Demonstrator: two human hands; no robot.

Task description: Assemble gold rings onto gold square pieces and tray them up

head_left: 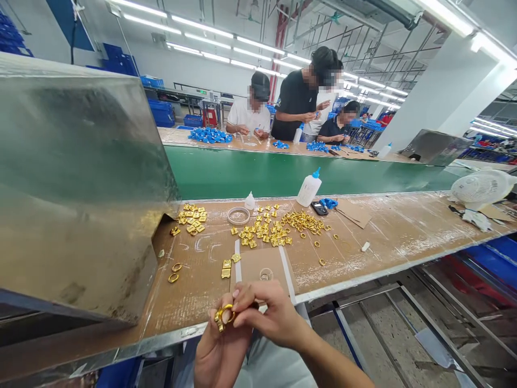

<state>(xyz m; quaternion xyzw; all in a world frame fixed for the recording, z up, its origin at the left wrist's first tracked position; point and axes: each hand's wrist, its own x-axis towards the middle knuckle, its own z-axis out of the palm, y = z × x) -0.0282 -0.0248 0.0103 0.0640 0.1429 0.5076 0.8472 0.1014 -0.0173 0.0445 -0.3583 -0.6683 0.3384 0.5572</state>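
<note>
Close to the bench's front edge, my left hand (221, 350) pinches a gold ring (226, 308) that has a chunky piece at its lower left. My right hand (269, 311) grips the same ring from the right between thumb and fingers. Just beyond my hands lies a cardboard pad (258, 264) with white tape strips and a small clear round dish (265, 274). Flat gold square pieces (226, 268) rest left of the pad. Behind it spreads a cluster of gold square pieces (262, 231), beside a heap of gold rings (305, 222).
A metal housing (81, 199) stands at the left. Behind the bench runs a green conveyor belt (242, 170). A white bottle (309, 188), a small dropper bottle (249, 201), a round tray (238, 215) and a fan (480, 188) stand on the bench. Several people work across the belt.
</note>
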